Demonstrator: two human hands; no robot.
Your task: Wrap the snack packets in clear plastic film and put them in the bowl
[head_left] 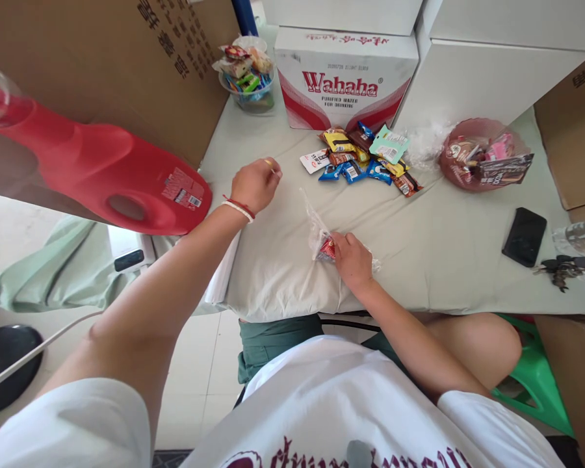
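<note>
1. The right hand [355, 261] grasped a clear plastic bag [316, 239] on the table [273, 266], near its front edge.
2. The left hand [256, 185] was curled; from where I stood, I couldn't tell whether it held anything.

Carton [349, 84], far middle of worktop [268, 260], reads "Wahaha®" in red, "PURIFIED WATER FOR DRINKING" below; number stamp above too small to be sure of, red Chinese characters along top edge. Cardboard box [102, 45], far left, has dark Chinese characters set sideways, not legible for certain. Red bottle [102, 156] at left has barcode label, fine print unreadable; near white shirt [341, 396] has maroon lettering, partly cut off, unclear.
</note>
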